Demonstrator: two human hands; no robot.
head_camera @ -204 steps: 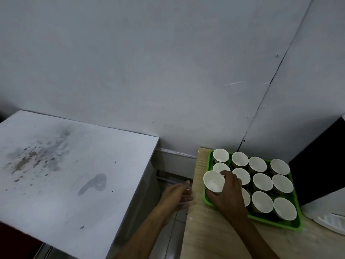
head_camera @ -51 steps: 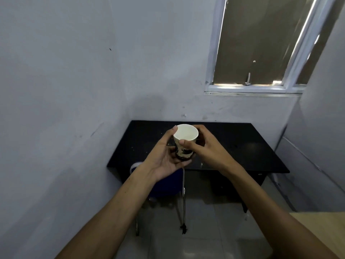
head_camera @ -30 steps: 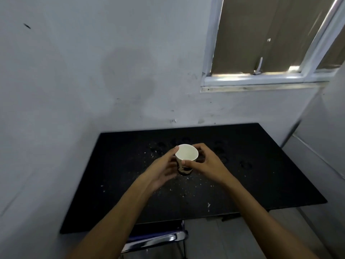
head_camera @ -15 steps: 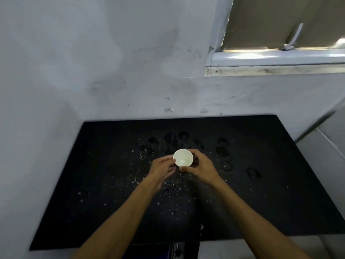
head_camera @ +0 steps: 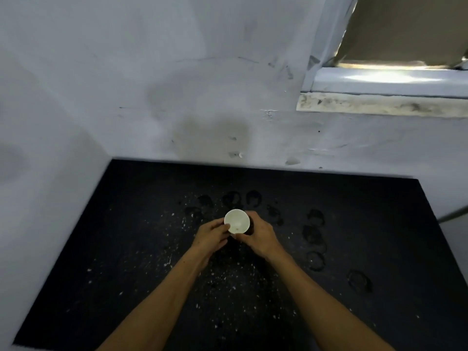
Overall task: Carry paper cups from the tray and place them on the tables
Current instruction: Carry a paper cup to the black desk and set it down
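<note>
Head view: small white paper cup [head_camera: 237,221], mouth up, low over the middle of the black rectangular tabletop [head_camera: 126,249]; contact with it not discernible. Left hand [head_camera: 211,236] and right hand [head_camera: 258,236] curl round its sides, fingertips pinching near the rim. Likely light, thin-walled, easily crushed; best held gently by the wall, below the rim.

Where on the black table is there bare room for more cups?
The black table holds only the paper cup, gripped by the left hand and right hand. Free patches: left of the hands toward the wall, and the far right edge. Crumbs and ring marks surround the centre.
</note>
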